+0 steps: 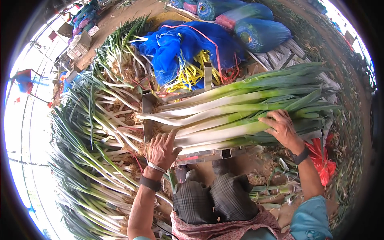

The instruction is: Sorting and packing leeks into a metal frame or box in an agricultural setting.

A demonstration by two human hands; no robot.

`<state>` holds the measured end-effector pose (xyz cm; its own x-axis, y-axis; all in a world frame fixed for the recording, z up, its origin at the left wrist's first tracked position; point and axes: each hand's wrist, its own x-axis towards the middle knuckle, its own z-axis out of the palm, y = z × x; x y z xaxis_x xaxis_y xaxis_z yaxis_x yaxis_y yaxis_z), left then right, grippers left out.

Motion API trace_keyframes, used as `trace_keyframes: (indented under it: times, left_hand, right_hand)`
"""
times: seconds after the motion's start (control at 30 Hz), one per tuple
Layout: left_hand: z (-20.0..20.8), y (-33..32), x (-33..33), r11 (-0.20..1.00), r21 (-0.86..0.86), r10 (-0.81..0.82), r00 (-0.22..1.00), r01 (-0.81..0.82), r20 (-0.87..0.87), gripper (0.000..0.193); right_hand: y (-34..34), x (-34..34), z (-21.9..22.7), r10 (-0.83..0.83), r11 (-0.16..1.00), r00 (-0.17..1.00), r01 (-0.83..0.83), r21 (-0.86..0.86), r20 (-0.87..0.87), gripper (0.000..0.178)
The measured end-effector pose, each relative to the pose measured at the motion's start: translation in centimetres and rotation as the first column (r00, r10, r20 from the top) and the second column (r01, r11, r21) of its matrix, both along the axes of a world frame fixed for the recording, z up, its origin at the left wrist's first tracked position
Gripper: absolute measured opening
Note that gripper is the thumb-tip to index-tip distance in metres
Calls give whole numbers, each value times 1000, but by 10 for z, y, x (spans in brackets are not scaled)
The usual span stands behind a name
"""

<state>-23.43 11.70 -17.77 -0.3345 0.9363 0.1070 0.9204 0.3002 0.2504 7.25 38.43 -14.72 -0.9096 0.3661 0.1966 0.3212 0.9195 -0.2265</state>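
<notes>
A bundle of long leeks [224, 104] lies across a metal frame in front of me, white root ends to the left and green leaves to the right. My left hand [162, 151] is at the near root ends, fingers apart and thumb out, beside the frame's upright metal plate [149, 110]. Over the green part of the nearer leeks rests my right hand [281, 128], its fingers bent but spread on top. Neither hand is closed round a leek. The frame's near bar [208, 157] shows below the bundle.
A large heap of leeks [96, 168] fills the left side. Beyond the frame lie blue netting [192, 44] and yellow straps [192, 74]. Filled net bundles [262, 34] sit at the far right. A red plastic bag [324, 164] hangs near my right forearm, and leaf scraps litter the ground.
</notes>
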Motion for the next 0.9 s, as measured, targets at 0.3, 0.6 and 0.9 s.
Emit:
trace_keyframes:
  times: [0.3, 0.6, 0.9]
  left_hand:
    - [-12, 22, -8, 970, 233, -53, 995, 71, -82, 49]
    - [-72, 34, 5, 965, 253, -32, 990, 67, -138, 27]
    - [-30, 74, -30, 966, 258, 49, 974, 10, -221, 59]
  right_hand:
    - [3, -12, -42, 18, 960, 1000, -19, -280, -6, 64]
    - [55, -104, -49, 63, 998, 998, -62, -23, 20, 44]
    - [78, -105, -32, 190, 968, 957, -145, -207, 220, 41]
